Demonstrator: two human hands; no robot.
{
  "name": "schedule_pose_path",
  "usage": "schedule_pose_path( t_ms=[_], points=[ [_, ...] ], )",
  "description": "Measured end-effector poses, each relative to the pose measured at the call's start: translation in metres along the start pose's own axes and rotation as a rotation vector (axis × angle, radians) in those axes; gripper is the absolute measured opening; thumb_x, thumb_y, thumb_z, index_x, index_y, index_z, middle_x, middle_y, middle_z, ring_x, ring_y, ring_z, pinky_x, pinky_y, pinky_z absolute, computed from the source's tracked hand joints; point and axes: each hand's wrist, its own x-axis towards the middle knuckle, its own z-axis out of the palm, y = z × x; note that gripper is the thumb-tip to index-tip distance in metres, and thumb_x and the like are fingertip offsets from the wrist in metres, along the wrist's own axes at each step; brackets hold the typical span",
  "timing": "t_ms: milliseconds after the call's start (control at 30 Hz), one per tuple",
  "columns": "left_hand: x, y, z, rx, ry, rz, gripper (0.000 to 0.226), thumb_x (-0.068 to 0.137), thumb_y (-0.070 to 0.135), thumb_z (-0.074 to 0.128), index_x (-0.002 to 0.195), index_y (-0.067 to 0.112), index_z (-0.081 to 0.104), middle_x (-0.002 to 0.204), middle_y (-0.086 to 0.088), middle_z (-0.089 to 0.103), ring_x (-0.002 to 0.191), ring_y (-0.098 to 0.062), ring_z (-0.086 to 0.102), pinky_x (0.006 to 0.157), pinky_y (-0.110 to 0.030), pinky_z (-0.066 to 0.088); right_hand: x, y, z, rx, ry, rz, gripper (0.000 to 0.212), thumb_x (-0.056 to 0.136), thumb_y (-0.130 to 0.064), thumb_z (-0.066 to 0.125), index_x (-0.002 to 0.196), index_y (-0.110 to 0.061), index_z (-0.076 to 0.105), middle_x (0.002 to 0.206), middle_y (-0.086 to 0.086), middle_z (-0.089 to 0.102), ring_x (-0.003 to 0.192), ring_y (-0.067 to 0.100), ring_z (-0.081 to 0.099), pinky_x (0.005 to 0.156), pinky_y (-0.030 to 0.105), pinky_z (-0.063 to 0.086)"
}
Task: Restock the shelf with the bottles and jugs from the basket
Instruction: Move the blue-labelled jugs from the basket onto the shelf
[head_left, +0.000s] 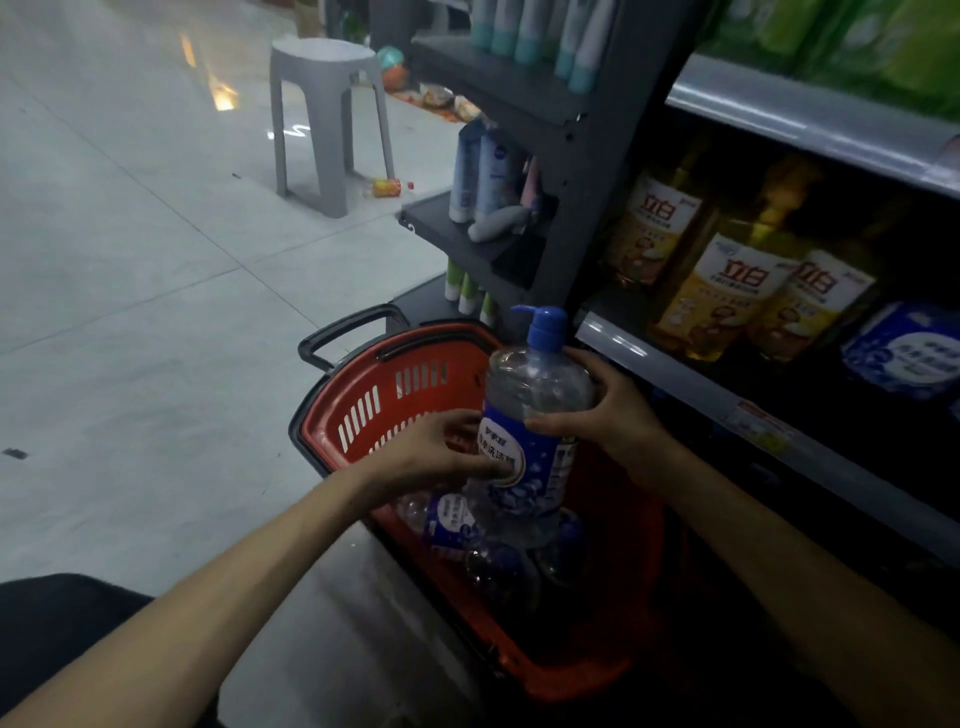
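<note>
The pump bottle, clear with a blue pump head and a blue label, is held upright above the red basket, its base just over the other bottles lying inside. The left hand holds it low on the label, its grip curled around the front. The right hand holds the clear upper body, its grip wrapped around the shoulder from the shelf side.

The basket sits on the floor, its right side close against the base of the shelf. The black handle sticks up at the far rim. The shelf's silver front rail runs just beside the right hand. Behind the rail stand yellow jugs near the front edge, with blue packs to their right.

A narrow side rack with tubes juts out just beyond the basket. To the left the floor lies open, with a grey stool well apart farther back.
</note>
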Motion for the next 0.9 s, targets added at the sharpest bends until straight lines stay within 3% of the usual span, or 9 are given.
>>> schedule_pose_path(
  t_ms=[67,133,233,333,400,500,667,800,900],
  points=[
    [0.001,0.02,0.004,-0.127,-0.101,0.0,0.058,0.077,0.035,0.085,0.13,0.035,0.061,0.118,0.01,0.073,0.109,-0.009,0.071,0.093,-0.034,0.058,-0.013,-0.022,-0.016,0.01,-0.011,-0.006,0.086,0.062,-0.012,0.093,0.135,-0.033,0.054,0.124,-0.009,0.068,0.109,0.004,0.067,0.079,0.02,0.059],
    [0.001,0.037,0.014,-0.251,-0.203,0.031,0.057,0.078,0.027,0.084,0.129,0.033,0.061,0.12,0.006,0.074,0.111,-0.015,0.072,0.094,-0.038,0.057,-0.025,-0.037,-0.031,0.041,-0.02,-0.015,0.087,0.061,-0.015,0.093,0.136,-0.032,0.053,0.125,-0.007,0.07,0.11,0.005,0.068,0.085,0.026,0.06],
    [0.0,0.058,0.042,-0.443,-0.262,0.048,0.055,0.085,0.01,0.08,0.135,0.022,0.058,0.125,-0.006,0.073,0.114,-0.028,0.071,0.096,-0.048,0.058,-0.043,-0.052,-0.046,0.081,0.062,-0.02,0.079,0.065,-0.012,0.092,0.133,-0.028,0.055,0.116,-0.003,0.073,0.102,0.006,0.072,0.079,0.028,0.061],
    [0.002,0.076,0.073,-0.65,-0.251,0.039,0.05,0.087,0.001,0.076,0.134,0.008,0.06,0.124,-0.017,0.072,0.107,-0.032,0.073,0.081,-0.039,0.062,-0.058,-0.056,-0.052,0.171,0.214,-0.03,0.056,0.073,-0.018,0.087,0.122,-0.026,0.06,0.109,-0.002,0.074,0.09,0.008,0.075,0.068,0.025,0.06],
    [0.003,0.088,0.09,-0.722,-0.202,0.031,0.052,0.081,0.0,0.079,0.13,0.004,0.062,0.12,-0.018,0.074,0.107,-0.033,0.074,0.082,-0.038,0.062,-0.069,-0.055,-0.059,0.223,0.246,-0.026,0.055,0.074,-0.029,0.082,0.124,-0.024,0.061,0.114,0.005,0.074,0.092,0.017,0.076,0.069,0.029,0.061],
    [0.008,0.102,0.106,-0.722,-0.135,0.07,0.059,0.075,0.001,0.085,0.129,0.004,0.064,0.117,-0.015,0.076,0.108,-0.032,0.074,0.092,-0.043,0.06,-0.086,-0.057,-0.075,0.19,0.185,-0.031,0.053,0.08,-0.033,0.076,0.13,-0.025,0.06,0.119,0.003,0.074,0.101,0.021,0.074,0.078,0.035,0.062],
    [0.025,0.121,0.117,-0.723,-0.023,0.141,0.065,0.066,0.01,0.09,0.126,0.006,0.065,0.118,-0.013,0.076,0.105,-0.03,0.075,0.091,-0.043,0.06,-0.108,-0.046,-0.106,0.029,0.181,-0.002,0.059,0.075,-0.032,0.08,0.13,-0.03,0.058,0.118,-0.007,0.073,0.105,0.011,0.072,0.076,0.024,0.059],
    [0.029,0.138,0.126,-0.666,0.008,0.203,0.053,0.073,0.003,0.088,0.122,0.007,0.066,0.112,-0.01,0.078,0.103,-0.027,0.076,0.089,-0.041,0.061,-0.125,-0.038,-0.132,-0.035,0.104,-0.042,0.065,0.079,-0.013,0.083,0.135,-0.03,0.054,0.125,-0.017,0.07,0.114,0.005,0.067,0.084,0.022,0.057],
    [0.031,0.146,0.138,-0.584,-0.008,0.263,0.06,0.071,0.005,0.091,0.125,0.012,0.064,0.113,-0.006,0.078,0.105,-0.025,0.075,0.092,-0.043,0.06,-0.135,-0.033,-0.142,-0.094,0.1,-0.072,0.08,0.077,-0.005,0.087,0.143,-0.025,0.047,0.131,-0.018,0.066,0.118,0.004,0.064,0.088,0.02,0.055]
  ],
)
